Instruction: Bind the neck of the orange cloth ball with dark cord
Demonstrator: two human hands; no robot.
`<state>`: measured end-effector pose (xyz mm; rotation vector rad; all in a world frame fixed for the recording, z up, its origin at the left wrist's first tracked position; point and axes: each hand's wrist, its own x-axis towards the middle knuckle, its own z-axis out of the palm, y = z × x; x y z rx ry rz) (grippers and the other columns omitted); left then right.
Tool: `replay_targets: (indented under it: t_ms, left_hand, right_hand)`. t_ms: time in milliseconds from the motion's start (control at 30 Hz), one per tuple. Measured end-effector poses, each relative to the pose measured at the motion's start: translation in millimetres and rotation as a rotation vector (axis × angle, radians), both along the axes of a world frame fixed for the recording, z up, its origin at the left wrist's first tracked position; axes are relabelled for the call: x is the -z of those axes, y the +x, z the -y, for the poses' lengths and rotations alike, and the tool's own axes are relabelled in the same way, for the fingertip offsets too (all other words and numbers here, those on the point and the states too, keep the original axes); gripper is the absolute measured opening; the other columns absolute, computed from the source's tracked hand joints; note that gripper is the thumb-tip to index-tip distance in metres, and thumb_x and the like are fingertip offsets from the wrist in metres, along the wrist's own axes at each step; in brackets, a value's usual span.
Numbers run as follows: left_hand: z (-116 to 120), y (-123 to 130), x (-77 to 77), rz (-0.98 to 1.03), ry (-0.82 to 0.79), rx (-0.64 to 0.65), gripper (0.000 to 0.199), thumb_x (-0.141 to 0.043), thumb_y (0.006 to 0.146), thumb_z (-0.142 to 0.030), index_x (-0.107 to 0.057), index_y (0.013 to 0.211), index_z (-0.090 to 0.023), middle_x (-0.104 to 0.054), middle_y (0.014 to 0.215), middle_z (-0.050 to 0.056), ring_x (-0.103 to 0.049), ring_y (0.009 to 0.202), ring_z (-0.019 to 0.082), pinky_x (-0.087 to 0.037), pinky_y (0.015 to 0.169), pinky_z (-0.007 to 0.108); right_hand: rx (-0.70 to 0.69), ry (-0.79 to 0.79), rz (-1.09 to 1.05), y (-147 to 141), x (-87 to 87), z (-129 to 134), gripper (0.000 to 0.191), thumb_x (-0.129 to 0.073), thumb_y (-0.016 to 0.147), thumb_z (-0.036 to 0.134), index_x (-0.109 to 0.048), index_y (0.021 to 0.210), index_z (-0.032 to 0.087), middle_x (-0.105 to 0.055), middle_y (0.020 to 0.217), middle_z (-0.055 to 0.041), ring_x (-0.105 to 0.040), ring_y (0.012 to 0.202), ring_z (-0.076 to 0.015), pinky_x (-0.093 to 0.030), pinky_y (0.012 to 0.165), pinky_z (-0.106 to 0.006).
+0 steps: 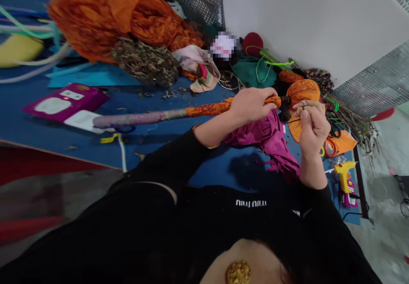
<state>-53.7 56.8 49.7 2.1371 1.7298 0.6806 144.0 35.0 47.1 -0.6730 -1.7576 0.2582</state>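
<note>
Left hand (252, 104) grips stick (172, 114), right hand (312, 124) pinches tiny thing (303, 108) by orange bundle (304, 89), can't really tell what from here. Purple cloth (262, 131) sits nearby.

One left hand (254, 105), one right hand (315, 126), one wrapped stick (143, 119), two purple packets (81, 105), one yellow glue gun (344, 175), one red ball (252, 44); scissors (326, 148) overlap, so perhaps two pairs or more; one blue worktop (179, 156).
</note>
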Motion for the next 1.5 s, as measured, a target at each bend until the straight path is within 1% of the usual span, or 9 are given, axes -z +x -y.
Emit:
replay_targets:
  t_ms: [67, 167, 333, 500, 800, 967, 1100, 1333, 1500]
  left_hand:
    - [-0.6, 0.1, 2.2, 0.005, 0.001, 0.013, 0.041, -0.064, 0.1, -0.036, -0.078, 0.137, -0.027, -0.086, 0.123, 0.008, -0.079, 0.119, 0.036, -0.058, 0.097, 0.041]
    - [-0.7, 0.0, 4.5, 0.023, -0.006, 0.027, 0.041, -0.064, 0.099, -0.036, -0.079, 0.136, -0.027, -0.086, 0.124, 0.008, -0.079, 0.119, 0.034, -0.057, 0.097, 0.039]
    - [2.3, -0.1, 4.1, 0.012, -0.039, 0.059, 0.042, -0.062, 0.097, -0.035, -0.081, 0.134, -0.026, -0.085, 0.126, 0.008, -0.078, 0.119, 0.033, -0.058, 0.098, 0.04]
    - [3.1, 1.2, 7.4, 0.018, -0.05, 0.089, 0.044, -0.062, 0.095, -0.038, -0.081, 0.132, -0.023, -0.085, 0.124, 0.01, -0.078, 0.117, 0.035, -0.058, 0.097, 0.043]
    - [-1.3, -4.8, 6.9, 0.085, -0.075, 0.135, 0.045, -0.062, 0.096, -0.037, -0.081, 0.131, -0.018, -0.085, 0.122, 0.012, -0.078, 0.113, 0.032, -0.058, 0.1, 0.043]
    - [5.2, -0.9, 6.4, -0.01, -0.113, 0.141, 0.042, -0.061, 0.098, -0.038, -0.081, 0.132, -0.023, -0.085, 0.124, 0.008, -0.079, 0.115, 0.034, -0.058, 0.096, 0.042]
    - [10.8, 3.7, 7.4, -0.135, -0.096, 0.133, 0.045, -0.059, 0.101, -0.041, -0.077, 0.139, -0.027, -0.085, 0.126, 0.009, -0.079, 0.121, 0.039, -0.058, 0.092, 0.043]
    - [18.6, 13.2, 8.8, -0.347, 0.024, 0.201, 0.045, -0.047, 0.104, -0.032, -0.076, 0.133, -0.013, -0.083, 0.123, 0.021, -0.08, 0.111, 0.045, -0.056, 0.078, 0.046]
    - [25.0, 17.0, 13.9, -0.461, 0.152, 0.265, 0.046, -0.042, 0.102, -0.02, -0.072, 0.136, -0.01, -0.081, 0.108, 0.024, -0.079, 0.094, 0.041, -0.05, 0.069, 0.044]
  right_hand:
    - [-0.003, 0.001, 0.028, 5.0, -3.6, -0.5, 0.033, -0.063, 0.11, 0.035, -0.074, 0.082, 0.023, -0.074, 0.09, -0.0032, -0.074, 0.093, -0.0187, -0.061, 0.089, -0.038]
    - [-0.094, -0.001, 0.077, 7.6, -6.4, -1.4, 0.035, -0.06, 0.112, 0.034, -0.072, 0.082, 0.021, -0.072, 0.089, -0.0036, -0.074, 0.089, -0.017, -0.063, 0.083, -0.034]
    - [-0.226, 0.0, 0.141, 7.8, -0.9, -11.5, 0.034, -0.057, 0.113, 0.038, -0.072, 0.086, 0.023, -0.073, 0.094, -0.0028, -0.077, 0.091, -0.0171, -0.066, 0.084, -0.035]
    - [-0.228, -0.045, 0.108, 8.6, 7.4, -18.5, 0.037, -0.055, 0.114, 0.046, -0.073, 0.089, 0.025, -0.072, 0.096, -0.0027, -0.077, 0.096, -0.019, -0.067, 0.088, -0.039]
    - [-0.262, -0.03, 0.076, 7.6, 8.1, -18.5, 0.037, -0.054, 0.114, 0.047, -0.074, 0.092, 0.026, -0.074, 0.097, -0.0014, -0.076, 0.093, -0.0178, -0.067, 0.086, -0.039]
    - [-0.233, -0.077, 0.076, 4.0, 9.4, -23.7, 0.034, -0.055, 0.114, 0.047, -0.073, 0.093, 0.027, -0.079, 0.102, -0.0019, -0.077, 0.099, -0.0184, -0.067, 0.093, -0.041]
    - [-0.15, -0.177, 0.118, 3.4, 12.0, -26.5, 0.044, -0.047, 0.115, 0.057, -0.071, 0.092, 0.026, -0.079, 0.109, -0.0035, -0.077, 0.106, -0.0197, -0.066, 0.097, -0.043]
    - [-0.081, -0.196, 0.176, 2.8, 13.8, -29.5, 0.049, -0.043, 0.115, 0.06, -0.063, 0.085, 0.026, -0.079, 0.109, -0.006, -0.076, 0.105, -0.0196, -0.065, 0.096, -0.039]
    - [-0.059, -0.276, 0.254, 4.3, 11.8, -28.2, 0.055, -0.035, 0.112, 0.07, -0.057, 0.084, 0.028, -0.077, 0.113, -0.0087, -0.076, 0.108, -0.0219, -0.065, 0.097, -0.042]
